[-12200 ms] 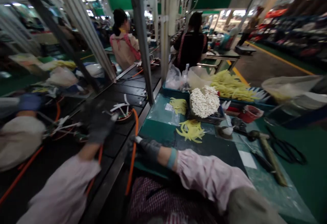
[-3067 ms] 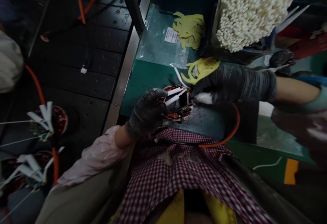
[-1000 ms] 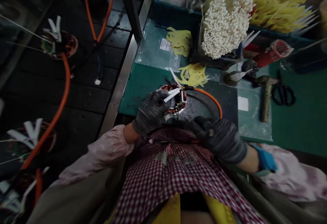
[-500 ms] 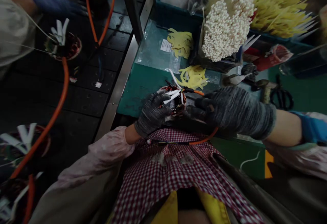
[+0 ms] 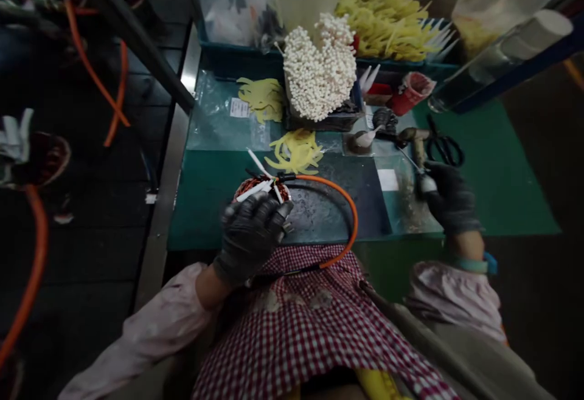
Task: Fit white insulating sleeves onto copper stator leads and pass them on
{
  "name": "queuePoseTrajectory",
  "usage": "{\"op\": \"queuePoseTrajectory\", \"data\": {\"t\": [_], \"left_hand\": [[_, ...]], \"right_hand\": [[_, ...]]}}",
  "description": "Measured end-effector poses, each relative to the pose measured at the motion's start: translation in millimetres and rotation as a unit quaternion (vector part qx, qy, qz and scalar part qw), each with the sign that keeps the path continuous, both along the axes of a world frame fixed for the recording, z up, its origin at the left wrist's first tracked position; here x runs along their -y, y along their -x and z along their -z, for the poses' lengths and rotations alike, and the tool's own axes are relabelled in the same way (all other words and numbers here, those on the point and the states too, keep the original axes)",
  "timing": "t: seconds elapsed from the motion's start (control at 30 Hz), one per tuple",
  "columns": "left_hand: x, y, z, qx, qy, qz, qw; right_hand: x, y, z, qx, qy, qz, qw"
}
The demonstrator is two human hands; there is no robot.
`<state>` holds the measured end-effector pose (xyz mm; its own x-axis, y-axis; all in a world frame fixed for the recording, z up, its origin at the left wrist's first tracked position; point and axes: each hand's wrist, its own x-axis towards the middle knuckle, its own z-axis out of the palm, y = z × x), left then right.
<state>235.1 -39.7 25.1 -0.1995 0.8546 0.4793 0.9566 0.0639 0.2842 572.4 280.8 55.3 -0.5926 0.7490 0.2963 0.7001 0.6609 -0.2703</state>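
Note:
A round copper-wound coil (image 5: pixel 241 188) with white sleeves (image 5: pixel 253 191) standing out of it rests near the mat's front edge. My gloved left hand (image 5: pixel 252 230) is closed over its near side. An orange cable (image 5: pixel 352 205) leaves the coil's top and loops right, then back toward the checked apron. Far to the right, my gloved right hand (image 5: pixel 449 196) is closed round the white handle of a thin-shafted tool (image 5: pixel 427 183), beside a hammer and black scissors (image 5: pixel 444 149).
Behind the coil lie yellow strips (image 5: pixel 296 152) and a plastic bag (image 5: pixel 210 114). A box of white-tipped sticks (image 5: pixel 319 72) stands at the back, near a red roll (image 5: pixel 413 93). A dark post (image 5: pixel 137 35) slants at left, with more coils (image 5: pixel 45 160) beyond the table.
My right hand has left the coil, moved right and taken hold of the white-handled tool. My left hand stays at the coil. The view has shifted to the right.

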Motion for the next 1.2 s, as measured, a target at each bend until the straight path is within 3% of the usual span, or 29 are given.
{"op": "queuePoseTrajectory", "data": {"t": [0.07,0.17,0.27,0.33,0.37,0.43,0.47,0.53,0.63,0.7,0.77,0.87,1.03,1.13,1.2], "left_hand": [[-4,4,-1.2,-0.001,-0.013,0.021,1.000],[-10,14,-17.4,-0.019,-0.013,0.034,0.999],[-15,20,-43.6,-0.012,0.020,0.035,0.999],[-22,22,-59.1,-0.001,0.041,0.054,0.998],[-26,24,-65.2,0.002,0.050,0.066,0.997],[-36,29,-74.4,0.014,0.073,0.093,0.993],[-42,33,-77.7,0.025,0.091,0.112,0.989],[-53,41,-82.2,0.054,0.136,0.166,0.975],[-64,53,-84.1,0.090,0.207,0.221,0.949],[-63,54,-82.4,0.103,0.199,0.217,0.950],[-55,48,-79.4,0.109,0.139,0.180,0.968],[-38,30,-73.9,0.098,0.037,0.104,0.989],[-20,-4,-57.2,0.022,-0.025,0.066,0.997],[-18,-20,-43.5,0.044,-0.062,0.026,0.997],[-13,-22,-38.1,0.044,-0.058,0.036,0.997]], "right_hand": [[-18,6,16.7,0.006,0.013,0.049,0.999],[-36,23,26.8,0.043,0.038,0.053,0.997],[-31,45,17.4,0.068,0.039,0.082,0.994],[-10,65,0.2,0.032,0.007,0.051,0.998],[6,76,-10.7,-0.010,-0.015,0.000,1.000],[45,104,-32.8,-0.110,-0.021,-0.191,0.975],[65,119,-42.4,-0.128,0.017,-0.294,0.947],[101,149,-55.4,-0.138,0.104,-0.477,0.862],[128,176,-57.8,-0.162,0.245,-0.451,0.843],[128,177,-51.3,-0.170,0.278,-0.427,0.844],[121,168,-41.4,-0.180,0.260,-0.436,0.843],[113,152,-25.9,-0.221,0.191,-0.409,0.865],[134,153,-18.0,-0.285,0.179,-0.329,0.882],[156,170,-17.6,-0.362,0.212,-0.243,0.875],[166,183,-12.2,-0.435,0.248,-0.152,0.852]]}}
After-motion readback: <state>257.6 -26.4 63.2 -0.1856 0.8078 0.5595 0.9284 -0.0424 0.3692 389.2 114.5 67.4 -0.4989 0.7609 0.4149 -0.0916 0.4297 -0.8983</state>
